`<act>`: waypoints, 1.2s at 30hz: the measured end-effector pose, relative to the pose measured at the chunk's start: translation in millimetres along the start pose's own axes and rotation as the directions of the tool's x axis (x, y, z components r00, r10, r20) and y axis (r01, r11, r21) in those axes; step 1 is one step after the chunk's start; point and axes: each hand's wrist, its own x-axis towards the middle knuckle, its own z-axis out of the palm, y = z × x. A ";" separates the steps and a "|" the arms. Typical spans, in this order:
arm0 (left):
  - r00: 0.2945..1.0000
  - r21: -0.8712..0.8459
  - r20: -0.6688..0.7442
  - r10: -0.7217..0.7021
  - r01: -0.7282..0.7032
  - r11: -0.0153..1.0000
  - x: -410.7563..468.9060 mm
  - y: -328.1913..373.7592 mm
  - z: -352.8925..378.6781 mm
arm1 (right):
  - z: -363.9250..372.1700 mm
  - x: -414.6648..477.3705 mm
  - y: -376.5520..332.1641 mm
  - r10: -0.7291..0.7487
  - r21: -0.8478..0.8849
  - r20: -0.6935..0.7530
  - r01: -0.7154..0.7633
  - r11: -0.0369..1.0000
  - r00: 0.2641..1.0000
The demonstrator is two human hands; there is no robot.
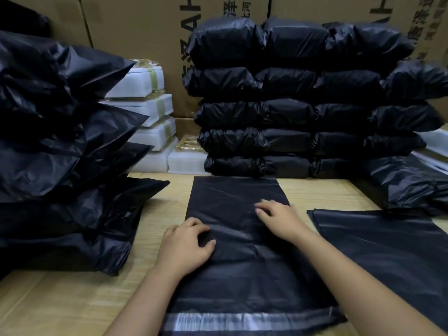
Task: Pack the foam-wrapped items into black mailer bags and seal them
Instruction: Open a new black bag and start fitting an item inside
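Note:
A black mailer bag [232, 197] lies lengthwise on the wooden table [72, 299] in front of me, its pale adhesive strip [242, 322] at the near end. It bulges around the middle as if something is inside. My left hand [186, 246] presses on the bag's left side, fingers curled on the plastic. My right hand [276, 217] lies flat on it further away, fingers spread. Foam-wrapped items [150, 103] with yellowish tape bands are stacked at the back left.
Rows of packed black bags [303, 100] are stacked at the back against cardboard boxes [135, 27]. A heap of filled black bags [55, 154] fills the left. A pile of flat mailer bags [388, 251] lies at right.

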 end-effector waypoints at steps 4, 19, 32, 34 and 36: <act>0.998 0.128 0.049 0.032 -0.038 0.991 0.0 4.3 4.0 | -2.0 -48.6 52.7 0.182 -0.176 0.109 -0.161 0.971 0.977; 0.809 -0.396 0.373 0.455 -0.305 0.866 -35.0 56.6 -4.0 | 2.0 -73.9 63.7 0.004 -0.006 -0.178 -0.005 1.000 0.984; 0.854 -0.558 0.368 0.368 -0.114 0.822 -27.1 53.0 -7.9 | -34.2 -119.4 -25.9 -0.492 -0.001 -0.095 0.494 0.870 0.866; 0.850 -0.598 0.389 0.355 -0.060 0.800 -24.8 49.8 -9.3 | -32.7 -128.4 -40.5 -0.516 -0.170 -0.009 0.507 0.845 0.856; 0.852 -0.636 0.409 0.328 0.009 0.771 -22.5 48.1 -11.8 | -32.3 -137.9 -51.0 -0.582 -0.258 -0.018 0.558 0.788 0.813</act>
